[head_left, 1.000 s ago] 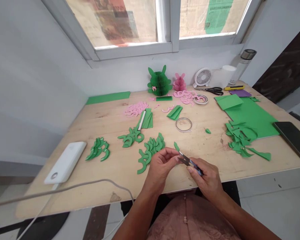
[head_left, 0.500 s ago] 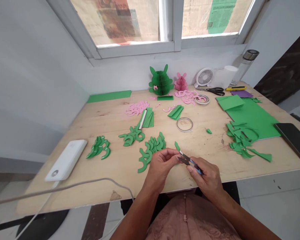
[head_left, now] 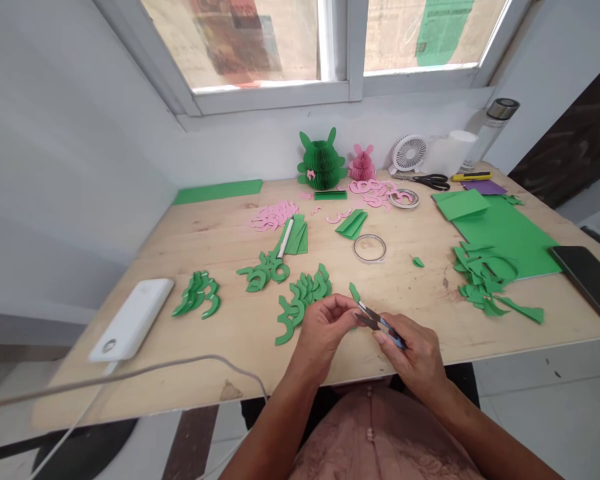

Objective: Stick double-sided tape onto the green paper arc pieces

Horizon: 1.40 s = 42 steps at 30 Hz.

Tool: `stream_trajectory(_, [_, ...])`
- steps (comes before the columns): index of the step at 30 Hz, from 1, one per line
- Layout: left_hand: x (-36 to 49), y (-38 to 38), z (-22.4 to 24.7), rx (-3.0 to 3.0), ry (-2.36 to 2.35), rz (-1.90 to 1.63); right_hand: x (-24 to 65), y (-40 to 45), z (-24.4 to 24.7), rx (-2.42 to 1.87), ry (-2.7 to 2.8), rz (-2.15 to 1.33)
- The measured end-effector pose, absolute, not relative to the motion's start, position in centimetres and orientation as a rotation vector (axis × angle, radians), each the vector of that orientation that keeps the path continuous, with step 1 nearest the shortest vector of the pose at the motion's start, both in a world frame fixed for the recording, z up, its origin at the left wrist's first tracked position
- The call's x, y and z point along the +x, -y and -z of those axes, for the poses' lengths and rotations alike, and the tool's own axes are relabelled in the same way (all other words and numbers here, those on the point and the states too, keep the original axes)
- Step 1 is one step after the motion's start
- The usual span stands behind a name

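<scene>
My right hand (head_left: 414,347) is wrapped round a small cutting tool (head_left: 380,323) with dark blades and a blue handle, pointing left. The blade tips meet the fingertips of my left hand (head_left: 330,327), which is closed in a pinch; what it pinches is too hidden to make out. Just beyond the blades a small green paper piece (head_left: 355,291) shows. To the left of my left hand lies a row of curved green paper pieces (head_left: 300,303).
A white power bank (head_left: 133,320) with a cable lies left. Green scraps (head_left: 480,277), green sheets (head_left: 510,233) and a phone (head_left: 587,280) are on the right. Paper figures (head_left: 323,163), a fan (head_left: 409,155) and black scissors (head_left: 433,181) stand or lie at the back.
</scene>
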State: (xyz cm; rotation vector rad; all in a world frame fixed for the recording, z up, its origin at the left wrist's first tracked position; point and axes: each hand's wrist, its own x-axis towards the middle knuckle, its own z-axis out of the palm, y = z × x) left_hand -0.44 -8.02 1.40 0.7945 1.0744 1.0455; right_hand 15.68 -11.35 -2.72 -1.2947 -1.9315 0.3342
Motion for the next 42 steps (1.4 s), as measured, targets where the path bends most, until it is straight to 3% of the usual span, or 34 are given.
stream_trajectory(15, [-0.9,8.0,-0.9,0.793,-1.077,-1.056,16.6,11.4,3.2,-1.293,1.939,-0.303])
stream_trajectory(30, [-2.0,9.6,0.9,0.793,-1.224,-1.067,23.0,8.8,4.5,-1.460,2.367,0.265])
stream_trajectory(42, [-1.5,9.9,1.8,0.730,-1.234,-1.096,24.3,8.0,4.9,-1.351,2.434,0.280])
